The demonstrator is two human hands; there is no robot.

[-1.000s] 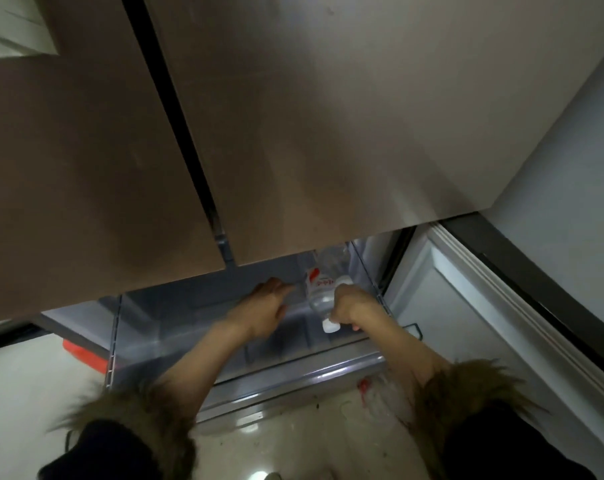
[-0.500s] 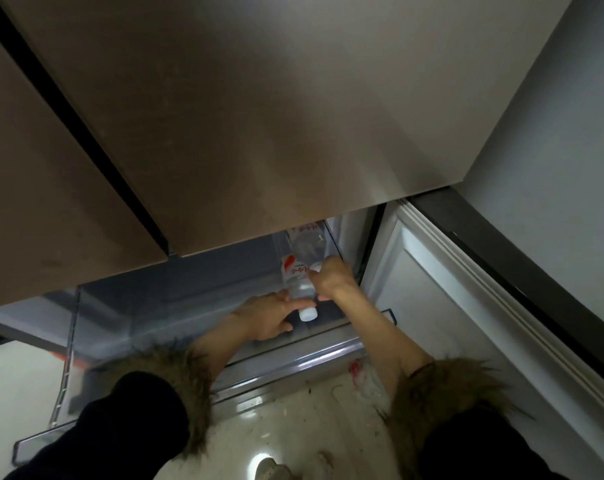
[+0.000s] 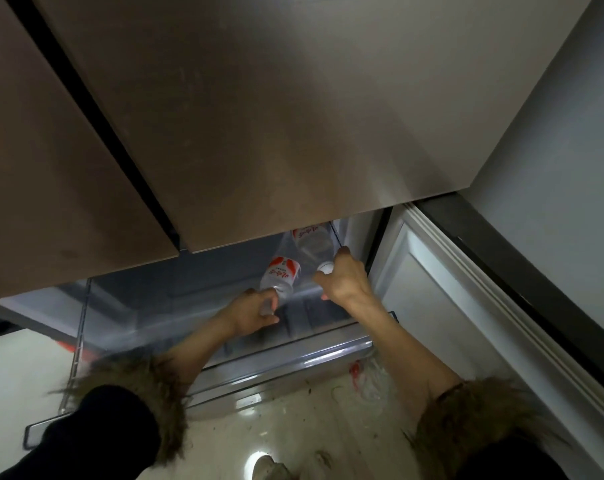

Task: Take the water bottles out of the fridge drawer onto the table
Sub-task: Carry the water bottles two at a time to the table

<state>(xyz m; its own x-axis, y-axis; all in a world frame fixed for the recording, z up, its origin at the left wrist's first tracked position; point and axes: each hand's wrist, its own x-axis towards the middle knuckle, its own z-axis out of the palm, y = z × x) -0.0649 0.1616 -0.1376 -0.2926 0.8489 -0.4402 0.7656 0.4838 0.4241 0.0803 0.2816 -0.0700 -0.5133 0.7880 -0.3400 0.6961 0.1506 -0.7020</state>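
Two clear water bottles with red-and-white labels lie in the open fridge drawer (image 3: 286,355). My left hand (image 3: 252,313) is closed around the cap end of the nearer bottle (image 3: 279,275), which tilts up and away from me. My right hand (image 3: 343,278) grips the white-capped neck of the second bottle (image 3: 309,242), which lies at the drawer's back right, partly hidden under the upper fridge door. Both forearms reach into the drawer from fur-trimmed dark sleeves.
The closed upper fridge doors (image 3: 259,116) overhang the drawer. An open lower door (image 3: 442,306) stands to the right, next to a grey wall (image 3: 553,161). A crumpled plastic wrapper (image 3: 366,379) lies on the glossy floor in front of the drawer. My shoe (image 3: 269,469) shows at the bottom.
My left hand has taken hold of the nearer bottle's cap end. My right hand has let go of that bottle and moved back right onto the second bottle's neck. The view shifted slightly.
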